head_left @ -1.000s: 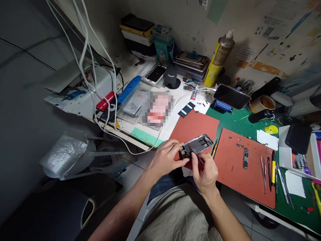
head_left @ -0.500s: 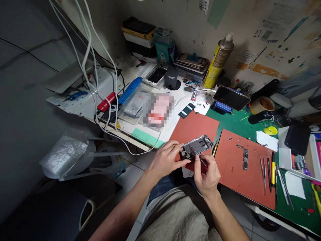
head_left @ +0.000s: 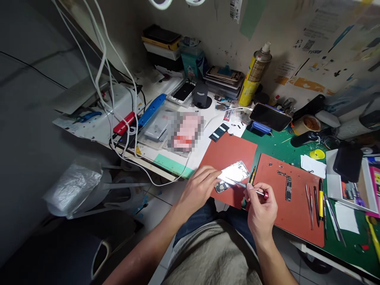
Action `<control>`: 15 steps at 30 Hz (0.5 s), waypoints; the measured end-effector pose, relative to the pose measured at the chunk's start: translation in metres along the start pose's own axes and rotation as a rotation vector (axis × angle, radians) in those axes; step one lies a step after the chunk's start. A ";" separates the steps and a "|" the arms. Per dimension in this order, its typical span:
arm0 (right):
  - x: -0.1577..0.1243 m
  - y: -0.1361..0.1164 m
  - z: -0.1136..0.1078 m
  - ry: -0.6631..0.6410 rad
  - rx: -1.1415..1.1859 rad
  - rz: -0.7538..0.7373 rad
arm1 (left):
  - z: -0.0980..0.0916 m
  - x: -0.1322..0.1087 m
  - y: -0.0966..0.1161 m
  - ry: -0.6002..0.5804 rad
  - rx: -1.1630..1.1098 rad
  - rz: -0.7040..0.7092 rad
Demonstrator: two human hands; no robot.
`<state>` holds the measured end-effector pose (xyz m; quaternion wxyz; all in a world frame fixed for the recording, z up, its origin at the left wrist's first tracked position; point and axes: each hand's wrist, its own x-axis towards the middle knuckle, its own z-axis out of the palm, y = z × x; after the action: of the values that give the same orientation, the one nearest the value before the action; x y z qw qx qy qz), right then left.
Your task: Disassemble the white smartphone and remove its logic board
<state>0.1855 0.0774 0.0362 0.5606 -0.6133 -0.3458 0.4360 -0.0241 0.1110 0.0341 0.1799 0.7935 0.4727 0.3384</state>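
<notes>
An opened phone housing (head_left: 236, 171), tilted and glaring white in the lamp light, is held over the left orange mat (head_left: 212, 152). My left hand (head_left: 202, 184) grips its left end between fingers and thumb. In my right hand (head_left: 263, 206) is a slim precision screwdriver (head_left: 242, 184) with a metal shaft and a red end; its thin tip lies over the housing's lower left part. Whether the tip touches cannot be made out. A gold-tipped pen-like tool (head_left: 252, 175) lies just right of the housing, between the two mats.
On the right orange mat (head_left: 297, 221) lie a logic board (head_left: 288, 188), tweezers (head_left: 309, 202) and pen-like tools. A propped phone (head_left: 270, 116), a yellow spray can (head_left: 254, 75) and a white box (head_left: 334, 182) stand around. White cables (head_left: 103, 59) hang at left.
The housing has tilted, and its inner face now shines white. My right hand has moved right and slightly down, drawing the screwdriver into a flatter angle. The view has shifted slightly.
</notes>
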 end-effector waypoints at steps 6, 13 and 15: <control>0.001 0.001 -0.006 -0.024 0.055 0.042 | -0.002 0.016 0.003 -0.078 -0.161 0.035; 0.002 0.001 -0.021 0.091 0.020 0.023 | 0.006 0.064 -0.015 -0.052 0.036 -0.001; 0.001 0.000 -0.023 0.116 -0.013 0.005 | 0.016 0.083 -0.020 -0.045 0.174 -0.010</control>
<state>0.2074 0.0690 0.0354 0.5746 -0.6421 -0.3138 0.3989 0.0016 0.1938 0.0415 0.1227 0.8111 0.5002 0.2771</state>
